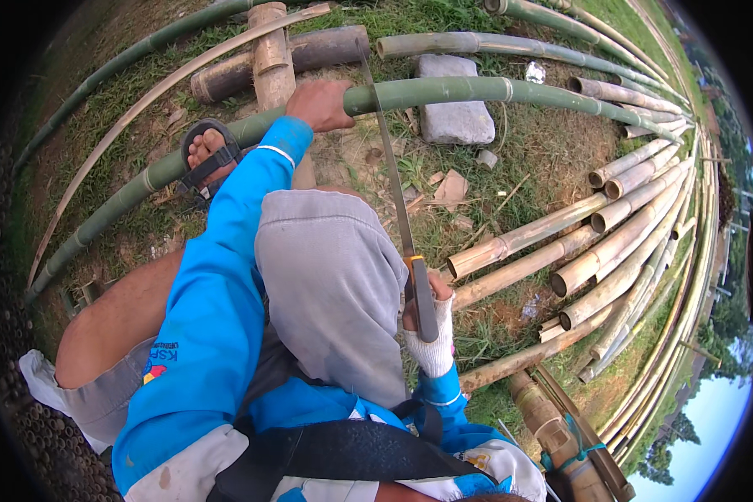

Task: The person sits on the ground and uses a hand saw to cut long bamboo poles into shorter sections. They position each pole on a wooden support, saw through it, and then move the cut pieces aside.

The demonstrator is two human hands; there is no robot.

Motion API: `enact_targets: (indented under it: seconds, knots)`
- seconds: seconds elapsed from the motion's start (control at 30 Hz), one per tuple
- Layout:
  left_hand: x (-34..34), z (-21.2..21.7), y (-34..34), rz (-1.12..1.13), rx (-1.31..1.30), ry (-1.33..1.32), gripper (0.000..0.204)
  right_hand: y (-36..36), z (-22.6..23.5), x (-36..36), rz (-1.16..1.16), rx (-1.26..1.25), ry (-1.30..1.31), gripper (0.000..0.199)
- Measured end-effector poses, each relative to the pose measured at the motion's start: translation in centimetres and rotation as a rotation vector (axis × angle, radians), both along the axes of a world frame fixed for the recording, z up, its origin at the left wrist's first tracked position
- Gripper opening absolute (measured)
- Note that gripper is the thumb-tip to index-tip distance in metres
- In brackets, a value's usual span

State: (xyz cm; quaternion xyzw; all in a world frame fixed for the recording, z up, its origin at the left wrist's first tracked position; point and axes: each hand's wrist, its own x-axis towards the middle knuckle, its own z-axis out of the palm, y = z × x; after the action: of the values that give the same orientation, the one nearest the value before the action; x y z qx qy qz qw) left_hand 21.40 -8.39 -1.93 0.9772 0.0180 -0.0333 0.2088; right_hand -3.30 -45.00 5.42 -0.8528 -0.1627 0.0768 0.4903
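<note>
A long green bamboo pole [443,89] runs across in front of me, from the lower left to the far right. My left hand [320,105] is closed around it, left of the saw. In my right hand [442,305], which wears a white fingerless glove, is the black and orange handle of a handsaw [397,180]. Its long thin blade points away and crosses the pole just right of my left hand. Whether the teeth have cut into the bamboo I cannot make out. My sandalled foot [209,157] is against the pole farther left.
Beneath the pole are a grey stone block [456,121] and a bamboo crosspiece [272,58] over a dark log [330,48]. Several cut bamboo poles [590,272] lie at the right, open ends toward me. A split bamboo strip [134,117] curves along the left.
</note>
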Motion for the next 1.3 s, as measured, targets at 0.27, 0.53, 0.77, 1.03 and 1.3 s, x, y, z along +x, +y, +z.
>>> enact_targets:
  seconds: [0.27, 0.53, 0.77, 1.03, 1.3]
  knots:
    - [1.2, 0.9, 0.0, -0.027, 0.024, 0.024, 0.056, 11.5, -5.0, 18.6, 0.024, 0.208, -0.152, 0.059]
    - [1.1, -0.9, 0.7, -0.078, -0.013, 0.013, 0.06, -5.5, -2.7, -3.9, -0.014, -0.094, -0.021, 0.055]
    - [2.4, 0.3, -0.4, -0.1, -0.05, 0.121, 0.059, 4.6, -8.8, 10.8, -0.041, 0.078, -0.232, 0.058]
    - [4.1, 0.6, 2.5, -0.106, -0.034, 0.249, 0.063, 7.5, -6.0, 13.0, 0.017, 0.171, -0.177, 0.061]
    - [3.4, -1.1, 2.7, -0.141, -0.07, 0.304, 0.065, -4.1, -4.5, -3.9, -0.036, 0.0, 0.019, 0.061]
